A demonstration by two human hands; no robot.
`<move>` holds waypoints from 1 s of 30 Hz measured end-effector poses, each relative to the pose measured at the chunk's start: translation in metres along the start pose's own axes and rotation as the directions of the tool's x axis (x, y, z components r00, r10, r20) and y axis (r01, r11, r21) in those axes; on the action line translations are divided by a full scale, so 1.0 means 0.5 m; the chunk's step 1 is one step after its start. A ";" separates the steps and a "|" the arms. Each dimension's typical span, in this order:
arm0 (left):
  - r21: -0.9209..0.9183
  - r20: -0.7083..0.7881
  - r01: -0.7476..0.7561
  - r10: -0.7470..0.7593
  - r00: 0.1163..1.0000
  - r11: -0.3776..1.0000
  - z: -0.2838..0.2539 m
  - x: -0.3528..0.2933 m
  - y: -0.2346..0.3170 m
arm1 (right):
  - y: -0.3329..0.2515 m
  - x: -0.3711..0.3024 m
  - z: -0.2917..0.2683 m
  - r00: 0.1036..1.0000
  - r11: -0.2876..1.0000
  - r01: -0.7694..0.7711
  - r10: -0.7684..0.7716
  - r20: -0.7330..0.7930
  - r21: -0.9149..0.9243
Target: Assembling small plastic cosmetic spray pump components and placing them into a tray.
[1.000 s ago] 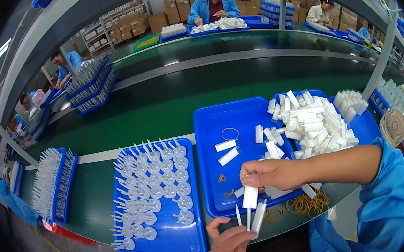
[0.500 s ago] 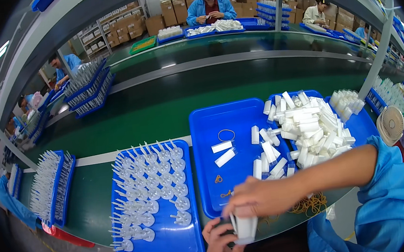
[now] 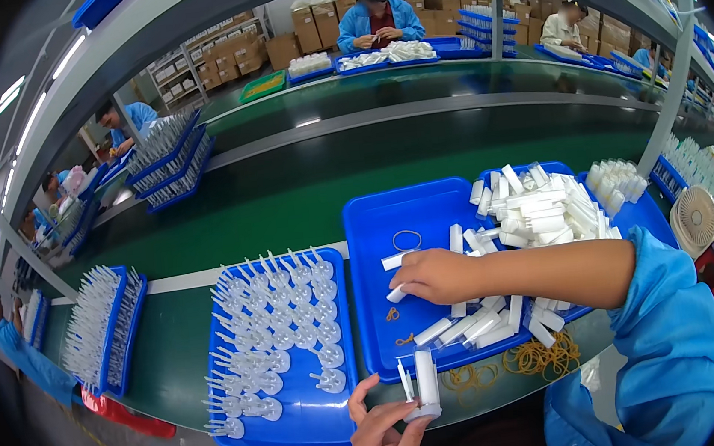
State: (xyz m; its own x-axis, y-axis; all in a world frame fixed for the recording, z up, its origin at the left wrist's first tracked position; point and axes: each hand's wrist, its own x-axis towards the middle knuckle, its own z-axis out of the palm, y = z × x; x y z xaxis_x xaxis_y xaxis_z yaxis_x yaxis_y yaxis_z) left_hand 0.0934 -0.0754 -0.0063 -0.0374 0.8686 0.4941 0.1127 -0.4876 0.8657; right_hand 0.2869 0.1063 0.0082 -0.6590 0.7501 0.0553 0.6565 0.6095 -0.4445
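Near the lower middle, my left hand (image 3: 386, 435) pinches a clear round base with a thin upright stem (image 3: 406, 380). A white rectangular block (image 3: 426, 377) stands upright beside that stem. My right hand (image 3: 439, 276) is over the middle blue tray (image 3: 369, 213), its fingers closed on a small white block (image 3: 396, 294) lying there. Another white block (image 3: 394, 261) sits just beyond these fingers, partly covered by the hand. To the left, a blue tray (image 3: 310, 408) carries rows of clear round bases (image 3: 280, 316) with upright stems.
A heap of white blocks (image 3: 541, 214) fills the tray at right. Yellow rubber bands (image 3: 546, 353) lie at the table's near edge. A beige fan (image 3: 693, 216) stands far right. Stacked blue trays (image 3: 114, 332) sit at left, and co-workers sit beyond the green belt (image 3: 300, 168).
My right hand has left the piece in my left hand and moved forward into the middle tray, onto a white block. The upright block by the stem now shows plainly.
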 end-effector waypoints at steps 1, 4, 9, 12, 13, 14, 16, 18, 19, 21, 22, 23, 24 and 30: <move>0.026 0.011 -0.039 0.039 0.999 0.999 0.001 0.007 0.002 | -0.009 -0.011 -0.017 1.000 0.991 -0.030 0.030 0.004 0.132; 0.063 0.042 -0.069 0.067 0.997 0.996 0.007 0.020 0.005 | -0.033 -0.026 -0.045 0.968 0.743 -0.248 0.172 0.181 0.621; 0.114 0.075 -0.065 0.056 0.996 0.991 0.017 0.026 -0.001 | -0.073 -0.050 -0.050 0.907 0.120 -0.414 0.143 0.397 0.902; 0.105 0.088 -0.070 0.060 0.994 0.992 0.019 0.026 -0.006 | -0.073 -0.054 -0.048 0.899 0.048 -0.437 0.065 0.433 0.898; 0.100 0.095 -0.074 0.064 0.993 0.992 0.020 0.026 -0.007 | -0.070 -0.055 -0.049 0.900 0.032 -0.434 0.049 0.432 0.900; 0.106 0.087 -0.079 0.070 0.994 0.991 0.020 0.027 -0.006 | -0.067 -0.056 -0.051 0.902 0.017 -0.432 0.033 0.431 0.902; 0.121 0.072 -0.089 0.081 0.994 0.989 0.021 0.029 -0.003 | -0.063 -0.055 -0.056 0.901 0.034 -0.434 0.021 0.434 0.900; 0.112 0.089 -0.075 0.065 0.994 0.991 0.019 0.029 -0.006 | -0.065 -0.054 -0.060 0.899 0.093 -0.438 0.020 0.438 0.894; 0.107 0.097 -0.067 0.057 0.994 0.992 0.019 0.028 -0.007 | -0.070 -0.054 -0.063 0.897 0.143 -0.440 0.025 0.441 0.887; 0.108 0.091 -0.076 0.066 0.994 0.991 0.020 0.029 -0.009 | -0.072 -0.055 -0.067 0.906 0.263 -0.412 0.014 0.424 0.872; 0.108 0.089 -0.081 0.071 0.993 0.991 0.021 0.029 -0.010 | -0.070 -0.056 -0.070 0.914 0.332 -0.380 -0.005 0.405 0.863; 0.113 0.096 -0.081 0.070 0.993 0.990 0.021 0.030 -0.010 | -0.068 -0.056 -0.074 0.922 0.398 -0.346 -0.025 0.387 0.850; 0.118 0.102 -0.081 0.069 0.992 0.990 0.021 0.031 -0.009 | -0.067 -0.056 -0.078 0.921 0.401 -0.353 -0.009 0.389 0.845; 0.087 0.124 -0.091 0.079 0.989 0.992 0.025 0.032 -0.010 | -0.061 -0.062 -0.076 0.922 0.512 -0.328 -0.009 0.387 0.794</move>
State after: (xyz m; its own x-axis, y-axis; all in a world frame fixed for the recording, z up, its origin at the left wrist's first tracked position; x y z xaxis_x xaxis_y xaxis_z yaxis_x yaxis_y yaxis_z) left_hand 0.1049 -0.0581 -0.0035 0.0949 0.8313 0.5477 0.2016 -0.5548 0.8072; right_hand 0.3013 0.0741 0.0538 -0.7556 0.5870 -0.2906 0.2604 -0.1380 -0.9556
